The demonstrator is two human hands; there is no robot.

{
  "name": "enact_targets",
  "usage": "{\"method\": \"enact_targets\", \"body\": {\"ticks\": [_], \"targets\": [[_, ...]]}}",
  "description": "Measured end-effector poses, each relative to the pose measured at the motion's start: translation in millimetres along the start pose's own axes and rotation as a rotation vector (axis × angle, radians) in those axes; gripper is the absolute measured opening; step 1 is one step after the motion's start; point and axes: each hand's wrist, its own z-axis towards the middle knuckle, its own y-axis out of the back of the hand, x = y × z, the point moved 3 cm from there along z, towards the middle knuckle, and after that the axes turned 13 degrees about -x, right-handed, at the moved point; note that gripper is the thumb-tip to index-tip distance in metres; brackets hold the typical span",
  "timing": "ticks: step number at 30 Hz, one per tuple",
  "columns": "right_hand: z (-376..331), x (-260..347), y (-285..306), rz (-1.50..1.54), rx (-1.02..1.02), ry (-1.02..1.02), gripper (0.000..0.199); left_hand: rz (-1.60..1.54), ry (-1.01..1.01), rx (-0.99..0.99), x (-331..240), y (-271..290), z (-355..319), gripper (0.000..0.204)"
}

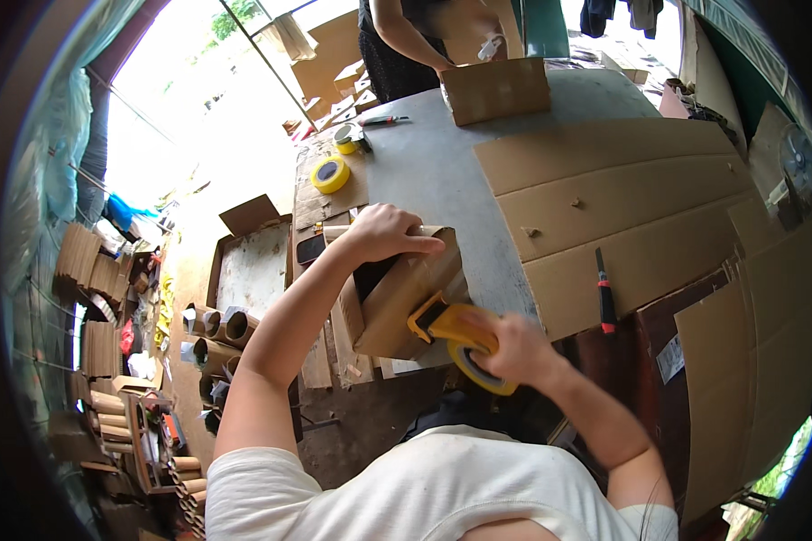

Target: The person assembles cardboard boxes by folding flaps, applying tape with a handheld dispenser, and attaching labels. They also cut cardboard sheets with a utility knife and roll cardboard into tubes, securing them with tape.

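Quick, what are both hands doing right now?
Left hand: pressed down on top of the cardboard box, fingers curled over it.
Right hand: closed around the yellow tape dispenser, held against the box.

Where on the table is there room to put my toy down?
Bare grey tabletop lies between the yellow tape rolls and flat cardboard sheets. It's crowded near the left hand, the box and the tape dispenser.
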Motion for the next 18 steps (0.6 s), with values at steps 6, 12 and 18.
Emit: {"method": "enact_targets", "body": {"ticks": [6, 12, 18], "targets": [[26, 17, -48, -0.571, 0.379, 0.283, 0.035, -0.019, 0.032, -0.027, -17, 7, 2, 0.073], [-22, -4, 16, -0.493, 0.123, -0.073, 0.035, -0.124, 0.566, -0.338, 93, 4, -68, 0.069], [-46, 46, 68, -0.016, -0.58, -0.014, 0.056, -0.135, 0.812, -0.15, 121, 17, -109, 0.079]]}}
